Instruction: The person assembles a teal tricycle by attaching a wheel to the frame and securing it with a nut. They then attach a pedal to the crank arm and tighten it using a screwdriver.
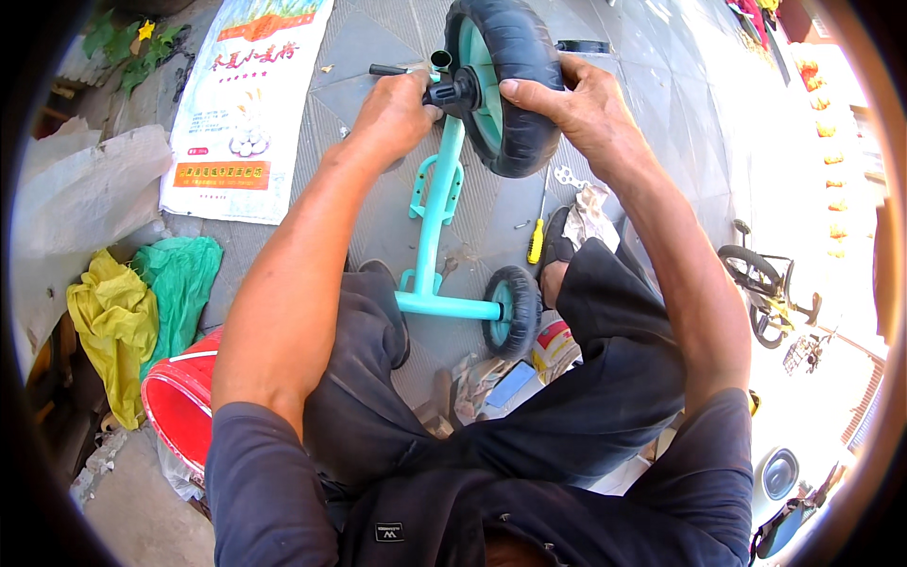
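A turquoise child's tricycle frame (433,213) lies on the paving between my legs. Its large front wheel (529,90), with a black tyre and turquoise spokes, stands at the far end. My right hand (588,106) clasps the tyre from the right, thumb on the near side, other fingers partly hidden behind. On the left, my left hand (395,113) is closed on the black crank (452,92) at the hub; its fingertips are mostly hidden. An open tube end (440,60) shows beside the hub. Nearest me is a small black rear wheel (513,312) on the cross axle.
A yellow-handled screwdriver (536,242) and a flat metal spanner (570,177) lie near my right foot. White printed sack (250,113) spreads at left, above a red bucket (179,402) and yellow and green bags (179,288). A phone (511,385) rests between my legs; a small bicycle (765,288) stands right.
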{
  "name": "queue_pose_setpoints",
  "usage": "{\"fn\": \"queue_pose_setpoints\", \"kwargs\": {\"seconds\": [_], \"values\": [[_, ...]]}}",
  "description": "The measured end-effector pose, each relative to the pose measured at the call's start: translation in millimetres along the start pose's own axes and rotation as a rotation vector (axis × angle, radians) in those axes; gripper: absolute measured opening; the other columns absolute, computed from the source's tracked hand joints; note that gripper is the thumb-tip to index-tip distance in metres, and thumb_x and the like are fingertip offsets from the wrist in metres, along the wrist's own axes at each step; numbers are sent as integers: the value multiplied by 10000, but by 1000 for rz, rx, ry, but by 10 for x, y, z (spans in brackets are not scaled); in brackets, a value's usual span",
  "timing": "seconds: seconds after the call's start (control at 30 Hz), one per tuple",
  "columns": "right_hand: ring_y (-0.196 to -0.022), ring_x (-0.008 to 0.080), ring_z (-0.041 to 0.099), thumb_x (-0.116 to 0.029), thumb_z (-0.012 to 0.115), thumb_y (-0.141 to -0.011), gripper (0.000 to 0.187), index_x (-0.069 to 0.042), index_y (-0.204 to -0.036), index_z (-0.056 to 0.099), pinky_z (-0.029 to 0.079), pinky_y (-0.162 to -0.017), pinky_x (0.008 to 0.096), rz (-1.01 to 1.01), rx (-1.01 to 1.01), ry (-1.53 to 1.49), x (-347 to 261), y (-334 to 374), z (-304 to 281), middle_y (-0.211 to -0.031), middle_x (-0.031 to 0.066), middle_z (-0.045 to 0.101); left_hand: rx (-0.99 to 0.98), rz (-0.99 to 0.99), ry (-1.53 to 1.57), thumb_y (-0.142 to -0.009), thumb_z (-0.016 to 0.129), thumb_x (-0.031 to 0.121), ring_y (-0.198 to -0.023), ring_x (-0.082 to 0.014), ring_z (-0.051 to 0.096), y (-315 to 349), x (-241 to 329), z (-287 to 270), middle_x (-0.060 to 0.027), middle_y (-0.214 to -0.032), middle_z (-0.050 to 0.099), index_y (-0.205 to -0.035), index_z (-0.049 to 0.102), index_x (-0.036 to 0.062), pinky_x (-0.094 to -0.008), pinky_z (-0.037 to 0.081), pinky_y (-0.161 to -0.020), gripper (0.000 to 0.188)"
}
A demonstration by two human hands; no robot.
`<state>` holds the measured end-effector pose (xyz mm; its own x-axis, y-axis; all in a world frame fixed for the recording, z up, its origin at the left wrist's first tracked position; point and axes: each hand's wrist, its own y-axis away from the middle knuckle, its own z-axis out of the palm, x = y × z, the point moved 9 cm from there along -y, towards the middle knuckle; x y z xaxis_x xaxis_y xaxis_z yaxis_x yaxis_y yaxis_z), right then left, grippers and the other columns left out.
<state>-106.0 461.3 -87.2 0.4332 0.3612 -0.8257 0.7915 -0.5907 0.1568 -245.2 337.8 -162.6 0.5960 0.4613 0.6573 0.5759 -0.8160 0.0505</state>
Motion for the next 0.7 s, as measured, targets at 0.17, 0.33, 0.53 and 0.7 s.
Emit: {"fn": "queue_pose_setpoints", "kwargs": {"seconds": [0.17, 0.33, 0.53, 0.7], "values": [[-797, 249, 663, -434, 769, -672, 676, 86, -1076, 615, 522, -737, 346, -27, 6, 53, -63, 36, 43, -896, 201, 658, 29, 19, -21, -764, 714, 66, -833, -385, 640, 0, 3, 37, -239, -876, 652, -1036, 616, -38, -424, 484, -737, 307], [-757, 246, 665, -454, 771, -658, 662, 73, -1032, 629, 531, -706, 349, -55, 42, 68, -63, 49, 26, -854, 202, 658, 76, 100, -4, -748, 717, 36, -873, -396, 634, 5, 21, 49, -248, -929, 651, -1080, 619, -28, -411, 488, -774, 352], [-759, 242, 669, -452, 765, -668, 676, 81, -1058, 623, 532, -714, 348, -71, 20, 45, -14, -3, -31, -859, 200, 661, 166, 184, 38, -740, 714, 12, -855, -349, 651, 41, 128, -13, -213, -919, 666, -1099, 623, -22, -387, 498, -771, 372], [-802, 250, 662, -494, 759, -672, 711, 75, -1074, 618, 521, -754, 352, -98, -5, 100, 2, 8, 0, -886, 195, 654, 33, -62, 267, -727, 714, -12, -761, -228, 649, -24, -121, 164, -149, -866, 676, -1078, 631, -26, -344, 510, -713, 360]]}}
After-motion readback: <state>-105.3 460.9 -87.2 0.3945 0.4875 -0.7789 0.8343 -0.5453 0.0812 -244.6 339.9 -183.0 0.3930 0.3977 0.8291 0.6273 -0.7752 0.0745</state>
